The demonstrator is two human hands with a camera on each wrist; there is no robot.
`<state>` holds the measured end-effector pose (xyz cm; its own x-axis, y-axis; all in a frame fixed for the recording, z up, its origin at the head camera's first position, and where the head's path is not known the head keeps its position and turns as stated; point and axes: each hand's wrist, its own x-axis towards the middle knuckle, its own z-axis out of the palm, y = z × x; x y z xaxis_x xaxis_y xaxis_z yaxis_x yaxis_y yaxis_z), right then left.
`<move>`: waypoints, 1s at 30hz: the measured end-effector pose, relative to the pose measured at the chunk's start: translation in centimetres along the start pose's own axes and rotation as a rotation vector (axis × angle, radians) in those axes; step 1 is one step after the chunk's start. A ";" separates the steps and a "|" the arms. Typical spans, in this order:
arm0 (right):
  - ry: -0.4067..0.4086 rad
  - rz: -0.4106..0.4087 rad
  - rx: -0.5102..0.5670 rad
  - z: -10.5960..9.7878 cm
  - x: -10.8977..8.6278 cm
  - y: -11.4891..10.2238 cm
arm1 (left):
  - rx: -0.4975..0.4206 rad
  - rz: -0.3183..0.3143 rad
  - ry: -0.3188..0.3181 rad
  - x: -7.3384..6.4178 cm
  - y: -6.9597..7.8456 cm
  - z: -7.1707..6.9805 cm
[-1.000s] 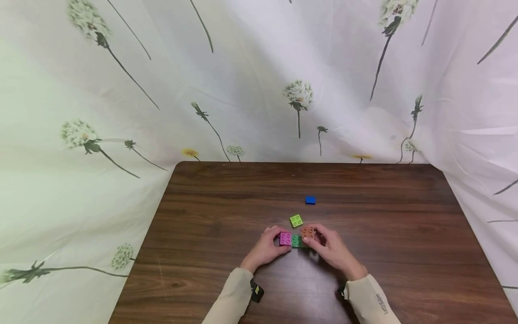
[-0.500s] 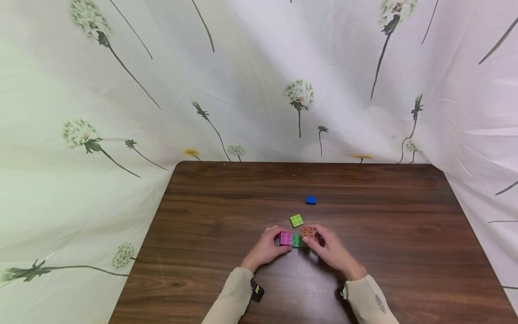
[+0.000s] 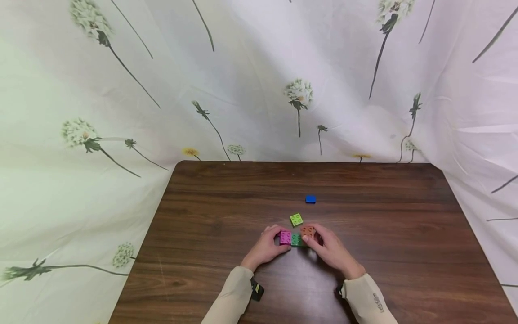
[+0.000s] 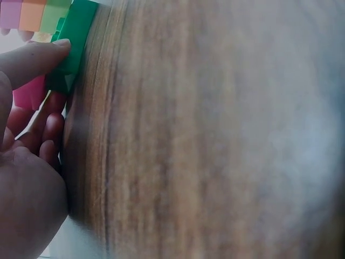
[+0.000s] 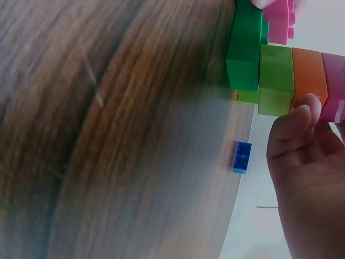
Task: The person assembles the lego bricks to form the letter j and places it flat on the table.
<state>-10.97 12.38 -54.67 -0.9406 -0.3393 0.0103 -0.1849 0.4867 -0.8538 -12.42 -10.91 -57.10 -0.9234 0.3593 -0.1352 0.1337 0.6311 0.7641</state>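
A long green building brick (image 3: 296, 240) lies on the table between the hands. On its left end sits a pink brick (image 3: 285, 238); my left hand (image 3: 265, 246) grips that end, with its thumb pressed on the green brick's side in the left wrist view. On the right end rises a stack: a light green brick (image 5: 276, 81), an orange brick (image 5: 309, 73), and a top brick (image 3: 307, 231) that looks brown from above and mauve in the right wrist view. My right hand (image 3: 333, 252) pinches the stack's upper bricks between thumb and fingers.
A loose lime brick (image 3: 296, 219) lies just beyond the hands, studs up. Farther back is a blue brick (image 3: 310, 199). The dark wooden table (image 3: 226, 193) meets a flower-printed cloth (image 3: 251, 90) at its far edge.
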 end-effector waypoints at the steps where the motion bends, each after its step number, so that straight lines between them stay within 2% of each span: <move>1: 0.001 0.005 0.009 0.0 0.0 0.0 | 0.002 -0.001 0.001 0.0 0.0 0.0; 8: -0.006 0.027 0.033 0.0 0.0 0.2 | 0.006 0.011 0.006 -0.1 0.0 0.0; 12: -0.004 0.013 0.047 0.0 -0.2 0.4 | -0.001 0.022 0.015 -0.1 0.1 -0.1; 16: 0.020 -0.011 0.043 0.0 -0.3 0.8 | -0.002 0.009 0.006 -0.1 0.0 -0.1; 19: 0.043 -0.022 0.079 0.0 -0.2 1.2 | -0.007 0.001 -0.004 -0.1 0.0 0.0; 24: 0.093 0.022 0.137 -0.5 1.0 1.6 | -0.014 -0.007 -0.004 -0.1 -0.1 -0.1; 26: 0.102 0.035 0.116 -0.8 1.7 1.7 | -0.012 -0.014 -0.004 -0.1 -0.1 -0.1; 30: 0.063 0.003 0.033 -1.2 3.2 1.9 | -0.015 -0.031 -0.012 -0.1 -0.1 -0.1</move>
<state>-14.70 13.19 -55.61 -0.9575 -0.2857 0.0395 -0.1733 0.4604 -0.8706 -12.39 -11.05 -57.09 -0.9226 0.3478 -0.1667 0.0995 0.6322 0.7684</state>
